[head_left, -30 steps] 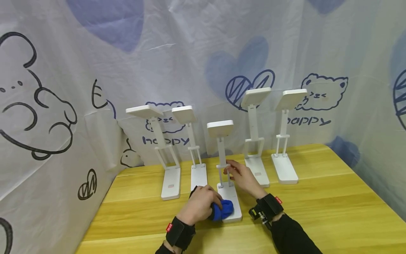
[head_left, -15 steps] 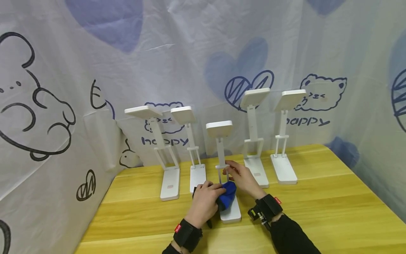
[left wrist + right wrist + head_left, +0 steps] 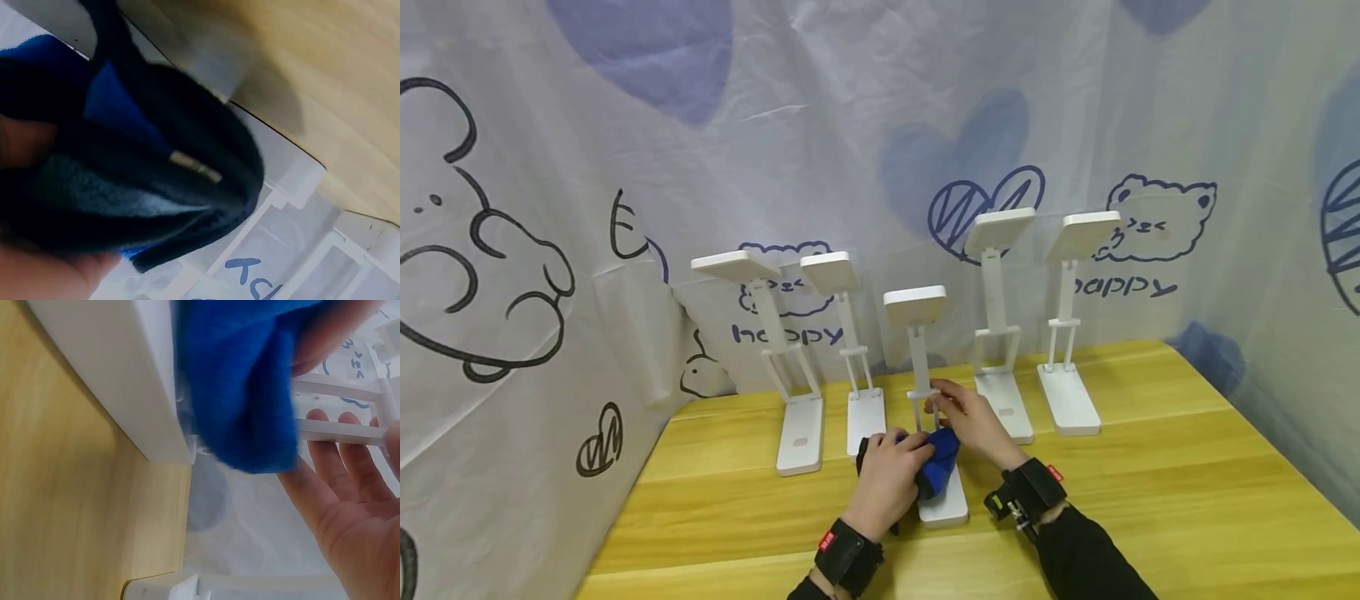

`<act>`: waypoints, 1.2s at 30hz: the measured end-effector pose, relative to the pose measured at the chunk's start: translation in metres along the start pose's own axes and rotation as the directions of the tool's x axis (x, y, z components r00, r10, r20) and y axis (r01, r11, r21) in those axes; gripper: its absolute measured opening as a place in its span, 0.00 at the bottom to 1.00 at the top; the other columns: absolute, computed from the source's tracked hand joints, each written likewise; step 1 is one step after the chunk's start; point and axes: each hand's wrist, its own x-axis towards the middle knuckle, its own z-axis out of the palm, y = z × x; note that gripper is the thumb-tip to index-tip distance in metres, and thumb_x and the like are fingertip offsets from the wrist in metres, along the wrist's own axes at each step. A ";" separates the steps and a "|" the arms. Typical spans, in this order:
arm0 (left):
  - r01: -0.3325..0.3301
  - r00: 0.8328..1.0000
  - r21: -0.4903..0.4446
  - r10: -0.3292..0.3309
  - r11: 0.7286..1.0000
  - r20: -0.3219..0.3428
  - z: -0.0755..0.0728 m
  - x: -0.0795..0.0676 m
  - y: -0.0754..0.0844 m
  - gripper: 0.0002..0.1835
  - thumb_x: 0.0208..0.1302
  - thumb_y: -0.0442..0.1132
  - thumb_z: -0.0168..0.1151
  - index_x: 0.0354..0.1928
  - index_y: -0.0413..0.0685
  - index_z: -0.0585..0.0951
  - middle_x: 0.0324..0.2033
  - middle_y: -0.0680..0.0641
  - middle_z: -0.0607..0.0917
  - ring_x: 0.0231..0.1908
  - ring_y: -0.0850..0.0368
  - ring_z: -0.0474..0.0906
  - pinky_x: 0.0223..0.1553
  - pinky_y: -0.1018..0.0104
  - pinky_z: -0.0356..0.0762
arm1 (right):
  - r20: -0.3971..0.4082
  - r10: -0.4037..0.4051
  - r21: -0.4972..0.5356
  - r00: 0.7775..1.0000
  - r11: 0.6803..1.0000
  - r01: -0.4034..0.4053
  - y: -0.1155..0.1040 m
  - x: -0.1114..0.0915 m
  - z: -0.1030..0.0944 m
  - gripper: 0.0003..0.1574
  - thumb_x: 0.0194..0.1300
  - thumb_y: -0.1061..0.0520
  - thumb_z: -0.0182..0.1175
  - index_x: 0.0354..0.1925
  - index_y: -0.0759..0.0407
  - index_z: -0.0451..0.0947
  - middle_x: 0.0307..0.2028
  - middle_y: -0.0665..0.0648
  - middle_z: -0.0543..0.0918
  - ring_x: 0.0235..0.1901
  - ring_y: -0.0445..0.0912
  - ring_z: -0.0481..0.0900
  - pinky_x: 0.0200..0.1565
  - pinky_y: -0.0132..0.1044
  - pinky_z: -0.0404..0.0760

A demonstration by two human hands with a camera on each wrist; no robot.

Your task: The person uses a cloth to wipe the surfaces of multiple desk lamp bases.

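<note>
Left hand [image 3: 886,477] clutches the blue cloth [image 3: 942,462] at the base of the middle lamp [image 3: 919,357] — pressed on it, seemingly, though the wrist views blur. Right hand [image 3: 976,425] grips the lower bars. Lamp upright on the table [image 3: 1150,433] — long base pointing nearside.

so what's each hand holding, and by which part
Left hand: blue-black cloth, by a bunched fold. Right hand: middle desk lamp, by its twin-bar support.

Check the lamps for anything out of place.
Only the middle lamp breaks the row: it stands farther from the back curtain than the other four lamps. All stand upright; no damage or spill shows.
</note>
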 end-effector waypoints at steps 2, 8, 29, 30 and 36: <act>0.000 1.000 -0.003 0.000 1.000 0.023 0.000 0.000 0.000 0.22 0.48 0.29 0.64 0.45 0.59 0.85 0.50 0.54 0.83 0.47 0.51 0.74 0.40 0.50 0.75 | 0.000 0.003 0.003 1.000 1.000 -0.003 -0.001 0.000 0.000 0.21 0.73 0.63 0.44 0.61 0.65 0.69 0.38 0.67 0.80 0.46 0.64 0.77 0.45 0.60 0.79; 0.014 0.995 -0.033 -0.011 0.999 0.098 0.002 -0.002 0.000 0.25 0.49 0.29 0.64 0.50 0.59 0.83 0.53 0.53 0.81 0.50 0.51 0.72 0.41 0.49 0.75 | -0.006 0.010 -0.004 1.000 1.000 -0.010 0.000 0.000 0.000 0.21 0.73 0.63 0.44 0.61 0.65 0.69 0.38 0.66 0.80 0.45 0.61 0.78 0.45 0.59 0.80; -0.093 0.956 -0.273 0.162 0.958 0.244 -0.019 -0.001 -0.002 0.24 0.53 0.26 0.62 0.44 0.67 0.86 0.51 0.58 0.83 0.53 0.54 0.70 0.52 0.51 0.72 | 0.005 0.006 0.005 1.000 1.000 -0.006 0.015 0.003 0.002 0.21 0.74 0.62 0.43 0.62 0.66 0.67 0.40 0.67 0.79 0.47 0.62 0.76 0.45 0.56 0.81; -0.096 0.952 -0.284 0.171 0.954 0.253 -0.021 0.000 -0.002 0.24 0.53 0.27 0.62 0.43 0.67 0.86 0.51 0.58 0.83 0.53 0.55 0.70 0.52 0.52 0.71 | 0.003 0.006 0.006 1.000 1.000 -0.006 0.019 0.004 0.003 0.22 0.74 0.62 0.43 0.62 0.65 0.67 0.40 0.67 0.79 0.47 0.63 0.76 0.45 0.56 0.81; -0.072 0.929 -0.371 0.198 0.926 0.313 -0.031 -0.001 -0.003 0.23 0.52 0.25 0.61 0.38 0.67 0.88 0.48 0.59 0.84 0.51 0.57 0.71 0.51 0.53 0.71 | 0.011 0.014 0.001 1.000 1.000 -0.014 0.039 0.009 0.005 0.22 0.74 0.57 0.43 0.63 0.59 0.67 0.42 0.67 0.79 0.48 0.60 0.77 0.46 0.51 0.82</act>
